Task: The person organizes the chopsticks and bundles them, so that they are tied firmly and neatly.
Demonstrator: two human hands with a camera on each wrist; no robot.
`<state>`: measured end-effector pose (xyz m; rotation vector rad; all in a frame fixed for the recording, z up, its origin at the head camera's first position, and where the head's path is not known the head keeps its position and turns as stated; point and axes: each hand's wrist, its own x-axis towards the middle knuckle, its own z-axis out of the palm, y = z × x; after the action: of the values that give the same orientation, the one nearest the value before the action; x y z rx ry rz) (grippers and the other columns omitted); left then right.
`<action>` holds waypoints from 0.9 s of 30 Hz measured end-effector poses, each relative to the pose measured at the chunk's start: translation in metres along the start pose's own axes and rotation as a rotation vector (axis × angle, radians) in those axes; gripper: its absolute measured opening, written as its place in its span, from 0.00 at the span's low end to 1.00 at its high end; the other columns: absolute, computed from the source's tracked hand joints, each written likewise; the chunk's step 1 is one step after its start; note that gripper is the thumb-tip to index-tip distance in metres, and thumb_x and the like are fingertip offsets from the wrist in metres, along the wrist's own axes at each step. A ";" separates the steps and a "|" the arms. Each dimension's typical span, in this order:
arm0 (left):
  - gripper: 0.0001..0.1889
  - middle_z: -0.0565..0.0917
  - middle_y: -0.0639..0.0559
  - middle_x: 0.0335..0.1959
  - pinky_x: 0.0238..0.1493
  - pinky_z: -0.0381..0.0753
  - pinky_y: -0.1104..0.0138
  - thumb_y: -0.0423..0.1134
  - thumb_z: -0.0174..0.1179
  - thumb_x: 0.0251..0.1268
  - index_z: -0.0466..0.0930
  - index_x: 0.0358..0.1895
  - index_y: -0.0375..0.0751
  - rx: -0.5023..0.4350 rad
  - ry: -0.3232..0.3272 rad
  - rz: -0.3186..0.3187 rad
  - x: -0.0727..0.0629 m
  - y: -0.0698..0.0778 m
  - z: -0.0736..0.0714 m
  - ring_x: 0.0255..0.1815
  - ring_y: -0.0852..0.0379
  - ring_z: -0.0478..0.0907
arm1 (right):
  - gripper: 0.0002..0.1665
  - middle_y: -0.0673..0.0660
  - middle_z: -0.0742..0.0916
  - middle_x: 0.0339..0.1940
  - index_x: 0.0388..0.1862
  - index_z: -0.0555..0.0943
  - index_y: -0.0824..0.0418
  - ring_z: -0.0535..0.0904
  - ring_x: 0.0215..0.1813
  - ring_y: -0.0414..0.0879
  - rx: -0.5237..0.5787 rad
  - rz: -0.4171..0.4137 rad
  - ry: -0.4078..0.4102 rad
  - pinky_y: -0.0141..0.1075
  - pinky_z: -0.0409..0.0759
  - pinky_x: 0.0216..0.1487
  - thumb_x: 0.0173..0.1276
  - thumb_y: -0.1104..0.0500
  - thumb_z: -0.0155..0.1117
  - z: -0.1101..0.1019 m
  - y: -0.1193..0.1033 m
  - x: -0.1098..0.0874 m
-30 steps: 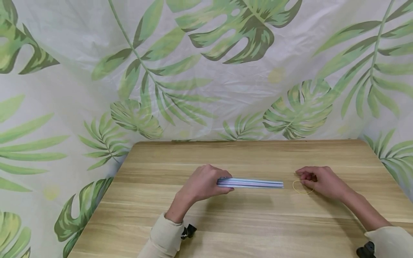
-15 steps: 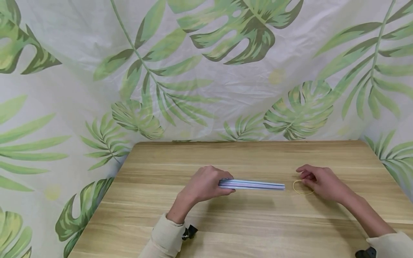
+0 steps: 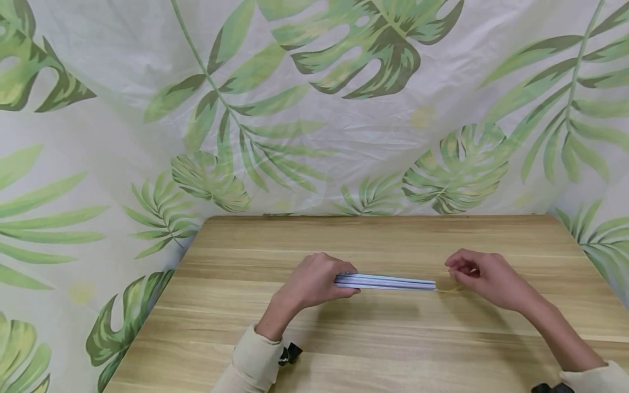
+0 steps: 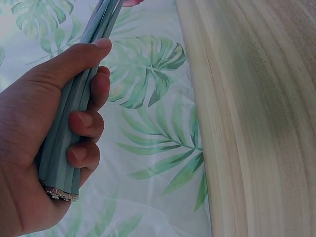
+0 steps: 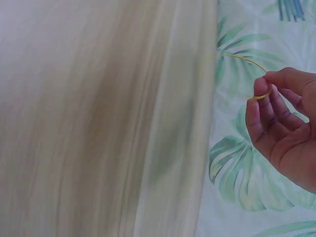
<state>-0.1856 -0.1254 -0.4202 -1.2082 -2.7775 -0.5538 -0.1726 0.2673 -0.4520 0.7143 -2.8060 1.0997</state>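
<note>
My left hand (image 3: pixel 314 281) holds a bundle of long, slim bluish sticks (image 3: pixel 388 281) by one end, above the table. In the left wrist view the thumb lies along the sticks (image 4: pixel 64 133) and the fingers curl round them; their near ends are cream-coloured. To the right, my right hand (image 3: pixel 486 275) pinches a thin yellow rubber band (image 5: pixel 242 58) between thumb and fingers. The band hangs as a loop toward the free end of the bundle, overlapping that end in the head view. Stick tips (image 5: pixel 291 10) show at the top of the right wrist view.
A wood-grain table (image 3: pixel 373 349) lies under both hands. Behind it hangs a pale cloth (image 3: pixel 344 136) printed with green leaves. Dark wrist devices (image 3: pixel 291 353) sit at the cuffs.
My right hand has moved slightly left, bringing the rubber band's loop up to the bundle's free end. The left hand has shifted slightly right, still gripping the sticks.
</note>
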 end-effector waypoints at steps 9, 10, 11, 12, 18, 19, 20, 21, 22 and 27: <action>0.09 0.91 0.62 0.34 0.32 0.75 0.76 0.48 0.77 0.66 0.93 0.43 0.51 0.000 0.009 0.004 0.001 0.001 0.001 0.26 0.71 0.74 | 0.07 0.50 0.90 0.40 0.51 0.88 0.58 0.83 0.39 0.33 0.130 0.027 0.111 0.30 0.85 0.38 0.76 0.65 0.70 0.005 -0.021 0.004; 0.09 0.91 0.62 0.34 0.32 0.75 0.75 0.48 0.77 0.66 0.93 0.43 0.51 0.002 0.011 0.004 0.001 0.002 0.001 0.26 0.71 0.74 | 0.08 0.50 0.90 0.39 0.51 0.87 0.59 0.83 0.38 0.34 0.150 0.026 0.121 0.31 0.85 0.37 0.77 0.65 0.69 0.006 -0.024 0.005; 0.09 0.91 0.62 0.34 0.32 0.75 0.75 0.48 0.77 0.66 0.93 0.43 0.51 0.005 0.014 0.005 0.001 0.002 0.001 0.26 0.71 0.74 | 0.08 0.49 0.90 0.38 0.52 0.87 0.60 0.84 0.37 0.35 0.172 0.027 0.130 0.32 0.85 0.37 0.77 0.65 0.69 0.007 -0.027 0.006; 0.09 0.91 0.62 0.34 0.32 0.75 0.75 0.48 0.77 0.66 0.93 0.43 0.51 0.008 0.016 0.006 0.001 0.001 0.001 0.26 0.71 0.74 | 0.08 0.49 0.89 0.38 0.53 0.87 0.61 0.84 0.35 0.36 0.196 0.029 0.135 0.32 0.84 0.36 0.77 0.65 0.69 0.008 -0.030 0.007; 0.08 0.91 0.63 0.34 0.31 0.75 0.75 0.48 0.76 0.67 0.93 0.44 0.51 0.035 0.030 0.012 0.001 0.000 0.003 0.26 0.71 0.74 | 0.10 0.49 0.88 0.38 0.56 0.85 0.63 0.84 0.33 0.42 0.327 0.049 0.132 0.35 0.84 0.35 0.79 0.64 0.67 0.017 -0.045 0.011; 0.08 0.91 0.63 0.34 0.31 0.75 0.75 0.48 0.76 0.67 0.93 0.44 0.51 0.041 0.034 0.013 0.001 -0.001 0.003 0.26 0.71 0.74 | 0.11 0.49 0.88 0.38 0.56 0.85 0.63 0.84 0.33 0.43 0.343 0.051 0.128 0.35 0.84 0.35 0.79 0.64 0.67 0.018 -0.047 0.011; 0.08 0.91 0.63 0.34 0.31 0.75 0.75 0.48 0.76 0.67 0.93 0.44 0.51 0.051 0.040 0.014 0.000 -0.002 0.004 0.26 0.71 0.74 | 0.11 0.50 0.89 0.39 0.56 0.85 0.63 0.84 0.33 0.43 0.356 0.050 0.124 0.35 0.84 0.35 0.79 0.64 0.66 0.020 -0.049 0.011; 0.08 0.91 0.63 0.34 0.31 0.76 0.74 0.48 0.76 0.67 0.93 0.44 0.51 0.061 0.046 0.015 0.000 -0.002 0.004 0.26 0.71 0.74 | 0.11 0.51 0.89 0.39 0.57 0.85 0.63 0.84 0.33 0.44 0.367 0.049 0.123 0.35 0.84 0.35 0.79 0.64 0.66 0.021 -0.051 0.012; 0.09 0.91 0.63 0.34 0.31 0.76 0.74 0.49 0.76 0.67 0.92 0.44 0.51 0.070 0.054 0.015 0.000 -0.003 0.003 0.26 0.71 0.74 | 0.11 0.52 0.89 0.39 0.57 0.85 0.63 0.85 0.33 0.45 0.375 0.046 0.123 0.35 0.84 0.35 0.79 0.64 0.66 0.022 -0.053 0.012; 0.09 0.91 0.63 0.34 0.31 0.78 0.71 0.49 0.77 0.66 0.92 0.43 0.52 0.082 0.085 0.011 -0.001 -0.004 0.001 0.26 0.70 0.76 | 0.10 0.55 0.90 0.39 0.56 0.85 0.62 0.84 0.33 0.46 0.395 0.029 0.148 0.34 0.84 0.35 0.79 0.64 0.67 0.026 -0.062 0.010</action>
<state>-0.1882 -0.1283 -0.4228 -1.1543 -2.6933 -0.4745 -0.1520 0.2064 -0.4306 0.5852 -2.5081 1.6628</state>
